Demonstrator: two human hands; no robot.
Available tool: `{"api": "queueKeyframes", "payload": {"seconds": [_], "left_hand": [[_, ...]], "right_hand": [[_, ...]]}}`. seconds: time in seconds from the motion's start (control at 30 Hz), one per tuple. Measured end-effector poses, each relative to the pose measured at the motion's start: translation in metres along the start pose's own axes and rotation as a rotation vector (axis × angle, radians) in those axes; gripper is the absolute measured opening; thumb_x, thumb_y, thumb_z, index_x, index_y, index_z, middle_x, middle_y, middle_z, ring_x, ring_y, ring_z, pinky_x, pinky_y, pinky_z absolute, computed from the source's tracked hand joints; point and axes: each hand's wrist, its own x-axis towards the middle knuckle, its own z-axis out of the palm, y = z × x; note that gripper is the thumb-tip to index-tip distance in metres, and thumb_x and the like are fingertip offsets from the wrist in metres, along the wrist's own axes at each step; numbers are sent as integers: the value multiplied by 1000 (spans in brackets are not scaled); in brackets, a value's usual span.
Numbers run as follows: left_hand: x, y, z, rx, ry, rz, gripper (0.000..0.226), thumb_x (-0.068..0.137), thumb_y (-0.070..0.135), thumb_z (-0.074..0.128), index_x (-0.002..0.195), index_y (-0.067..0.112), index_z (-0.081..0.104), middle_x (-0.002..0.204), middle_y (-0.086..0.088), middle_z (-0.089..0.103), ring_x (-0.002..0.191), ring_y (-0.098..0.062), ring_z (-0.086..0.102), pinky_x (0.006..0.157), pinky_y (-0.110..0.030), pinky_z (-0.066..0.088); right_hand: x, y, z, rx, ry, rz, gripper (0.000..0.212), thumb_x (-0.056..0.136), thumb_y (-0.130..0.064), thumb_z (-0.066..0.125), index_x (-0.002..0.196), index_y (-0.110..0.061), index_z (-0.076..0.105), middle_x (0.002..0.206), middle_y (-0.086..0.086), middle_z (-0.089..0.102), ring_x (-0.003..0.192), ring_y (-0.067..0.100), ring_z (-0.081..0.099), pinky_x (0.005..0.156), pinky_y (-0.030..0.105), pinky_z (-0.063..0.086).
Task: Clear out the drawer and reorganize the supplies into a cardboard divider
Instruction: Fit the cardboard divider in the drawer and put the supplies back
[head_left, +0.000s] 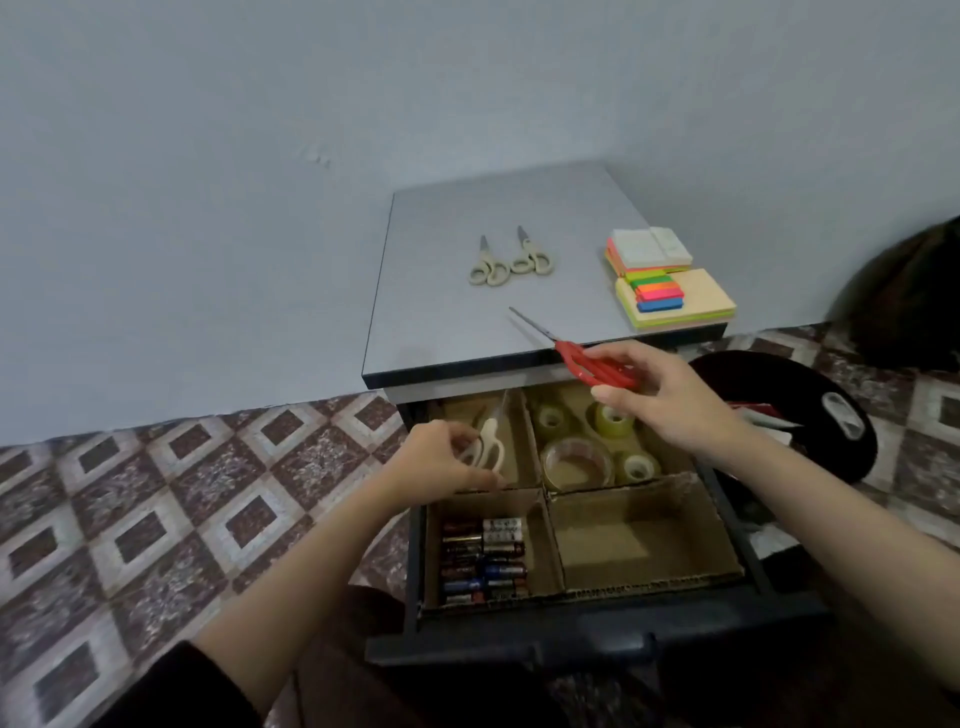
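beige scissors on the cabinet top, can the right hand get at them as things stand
Probably not yet: the right hand grips the red scissors, so its fingers are taken, though nothing blocks the way to the beige scissors.

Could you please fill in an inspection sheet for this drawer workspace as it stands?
Surface: grey cabinet top holds two beige scissors and sticky notes.
Job's things: cardboard divider sits in the open drawer; batteries near-left, tape rolls far-right, white scissors far-left, near-right compartment empty.
Clutter: black object right of the drawer.
Hands: left hand grips the white scissors; right hand pinches red scissors.
Cables: nothing seen.
Surroundings: patterned tile floor, pale wall.
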Motion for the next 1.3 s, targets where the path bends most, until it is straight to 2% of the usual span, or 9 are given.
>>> {"api": "queueKeyframes", "payload": {"seconds": [0.17,0.3,0.43,0.57,0.7,0.93,1.07,1.2,1.3], "left_hand": [[12,-17,23,140,-26,-77,69,73,40,76,129,8,50,119,-5,57,102,-14,54,81,-21,44],[33,-27,28,183,-30,-136,39,76,41,73,100,15,56,98,-3,52,88,-16,50,62,-17,38],[54,-35,37,235,-15,-138,56,80,41,69,118,2,54,105,-6,52,94,-18,52,71,-25,43],[75,-46,49,241,-28,-146,58,79,38,70,122,3,53,123,-13,53,107,-25,54,89,-32,47],[91,-52,55,265,-76,-121,59,77,34,73,124,5,51,125,-13,52,112,-25,51,96,-35,45],[104,-54,64,248,-107,-102,51,76,32,74,115,5,56,113,-9,58,100,-19,55,80,-26,46],[88,-45,58,189,56,18,42,86,30,64,121,7,56,124,-10,51,111,-23,52,92,-28,41],[57,-54,50,180,417,110,45,92,27,56,132,9,49,138,-7,40,125,-22,42,100,-26,35],[35,-72,50,184,515,71,50,95,30,49,139,7,41,146,-8,34,134,-22,31,109,-32,27]], "right_hand": [[-41,23,4,-62,-127,-35,25,85,-18,64,101,-37,60,113,-21,51,104,-2,52,84,10,43],[-46,29,3,-76,-246,7,6,81,-25,66,82,-30,70,124,-11,50,117,7,48,94,25,41],[-43,36,11,-152,-327,30,19,85,-18,66,72,-32,69,128,-9,45,120,11,45,95,24,37],[-25,50,20,-328,-292,27,12,86,-28,66,75,-35,66,141,-3,40,126,19,41,107,43,35],[-12,64,23,-380,-270,39,4,85,-32,65,83,-31,68,144,-1,38,128,21,40,106,48,36],[-6,73,22,-409,-270,62,11,86,-33,65,91,-27,72,145,-2,38,129,22,39,107,45,35],[-7,70,31,-413,-292,55,11,86,-34,65,91,-27,72,144,-3,39,129,21,39,108,48,33],[-4,61,45,-423,-298,33,10,85,-38,64,91,-32,71,144,-5,39,131,20,36,108,50,32],[3,50,58,-499,-310,24,19,88,-37,61,101,-29,71,145,-4,38,134,19,30,114,40,20]]}}
